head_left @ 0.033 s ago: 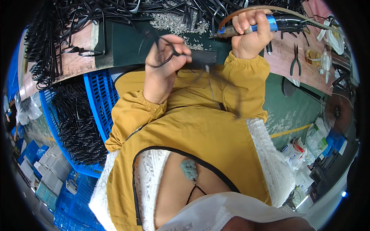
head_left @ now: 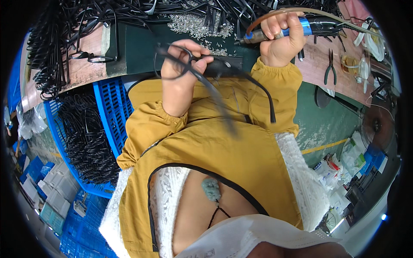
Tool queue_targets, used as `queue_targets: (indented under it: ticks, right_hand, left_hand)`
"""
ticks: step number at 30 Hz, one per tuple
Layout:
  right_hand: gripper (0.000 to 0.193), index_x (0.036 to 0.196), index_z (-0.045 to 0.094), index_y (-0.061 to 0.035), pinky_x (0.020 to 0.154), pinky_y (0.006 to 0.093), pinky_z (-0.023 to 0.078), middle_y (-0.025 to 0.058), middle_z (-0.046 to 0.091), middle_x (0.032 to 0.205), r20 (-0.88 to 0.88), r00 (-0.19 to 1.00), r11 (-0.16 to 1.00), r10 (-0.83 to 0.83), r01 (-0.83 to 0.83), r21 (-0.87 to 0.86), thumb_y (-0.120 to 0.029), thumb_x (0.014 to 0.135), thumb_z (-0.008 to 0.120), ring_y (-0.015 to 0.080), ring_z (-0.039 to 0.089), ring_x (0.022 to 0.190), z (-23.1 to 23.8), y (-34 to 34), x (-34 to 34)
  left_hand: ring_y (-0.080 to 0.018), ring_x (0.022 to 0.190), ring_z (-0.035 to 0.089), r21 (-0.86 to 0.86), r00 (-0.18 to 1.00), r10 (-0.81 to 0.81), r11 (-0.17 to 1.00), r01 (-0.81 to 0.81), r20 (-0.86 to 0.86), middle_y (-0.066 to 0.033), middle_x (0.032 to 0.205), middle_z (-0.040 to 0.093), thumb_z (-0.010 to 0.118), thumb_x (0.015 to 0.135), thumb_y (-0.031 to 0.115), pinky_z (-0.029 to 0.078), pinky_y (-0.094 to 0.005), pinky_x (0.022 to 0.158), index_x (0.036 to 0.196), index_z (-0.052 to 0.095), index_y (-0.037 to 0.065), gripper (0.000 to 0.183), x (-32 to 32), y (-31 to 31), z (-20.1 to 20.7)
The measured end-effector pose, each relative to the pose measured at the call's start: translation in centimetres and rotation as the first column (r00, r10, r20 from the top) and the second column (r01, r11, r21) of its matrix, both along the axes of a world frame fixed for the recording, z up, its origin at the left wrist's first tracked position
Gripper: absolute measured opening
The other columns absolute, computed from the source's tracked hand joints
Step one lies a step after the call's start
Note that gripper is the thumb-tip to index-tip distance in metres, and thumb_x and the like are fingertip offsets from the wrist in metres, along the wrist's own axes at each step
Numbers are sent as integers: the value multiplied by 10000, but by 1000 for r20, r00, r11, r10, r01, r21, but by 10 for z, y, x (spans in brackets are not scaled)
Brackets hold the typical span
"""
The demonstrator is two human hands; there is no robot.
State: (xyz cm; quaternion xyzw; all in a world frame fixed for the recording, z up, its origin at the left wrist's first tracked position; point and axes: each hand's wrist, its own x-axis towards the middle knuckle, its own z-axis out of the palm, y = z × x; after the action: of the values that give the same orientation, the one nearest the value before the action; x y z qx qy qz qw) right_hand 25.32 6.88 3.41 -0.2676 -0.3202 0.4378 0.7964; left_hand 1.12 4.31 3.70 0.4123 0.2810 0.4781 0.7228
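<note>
My left hand (head_left: 178, 71) is closed on a black eyeglass frame (head_left: 263, 88), held just in front of the bench edge. Both temples hang toward me, the nearer one smeared by motion. In my right hand (head_left: 282, 45) is a blue and black electric screwdriver (head_left: 305, 26). Its tip points left, over the dark green mat (head_left: 137, 47), apart from the eyeglass frame. Small silver screws (head_left: 198, 26) lie heaped on the mat beyond my left hand. Part of the eyeglass frame is hidden behind my fingers.
Black eyeglass frames (head_left: 49, 56) pile along the bench's left and back. Another pair of glasses (head_left: 97, 59) lies there. Pliers (head_left: 330, 71) rest at the right. A blue basket (head_left: 112, 101) full of black frames stands below left. A fan (head_left: 376, 124) stands at lower right.
The eyeglass frame has turned in my left hand, and its temples show more clearly, pointing down and right. My right hand with the screwdriver has barely shifted.
</note>
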Motion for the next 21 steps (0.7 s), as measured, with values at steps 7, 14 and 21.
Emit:
queue_targets:
  ticks: [7, 14, 21]
  right_hand:
    - [141, 1150, 547, -99, 484, 216, 374, -1, 462, 754, 72, 957, 958, 281, -284, 37, -173, 1034, 576, 92, 454, 604, 5, -27, -10]
    - [193, 1187, 538, -81, 487, 234, 393, 44, 493, 771, 77, 962, 964, 263, -258, -64, -131, 1017, 617, 115, 484, 609, 31, -34, -52]
    - [185, 1217, 513, -113, 484, 238, 373, 10, 473, 814, 144, 961, 972, 235, -235, -14, -157, 1039, 547, 104, 431, 613, 24, -34, -38]
  left_hand:
    - [-337, 1181, 653, 436, 910, -17, 874, 215, -415, -250, 1419, 576, 534, 860, -180, 500, -340, 996, 1152, 635, 13, 365, -10, -39, -14]
    - [-403, 1189, 663, 480, 933, 32, 863, 155, -359, -323, 1359, 608, 545, 873, -172, 517, -354, 977, 1146, 619, -14, 325, -9, -41, -25]
    - [-409, 1239, 656, 475, 940, 19, 867, 155, -341, -281, 1227, 676, 577, 890, -155, 535, -357, 950, 1135, 617, -25, 281, -11, -38, -28]
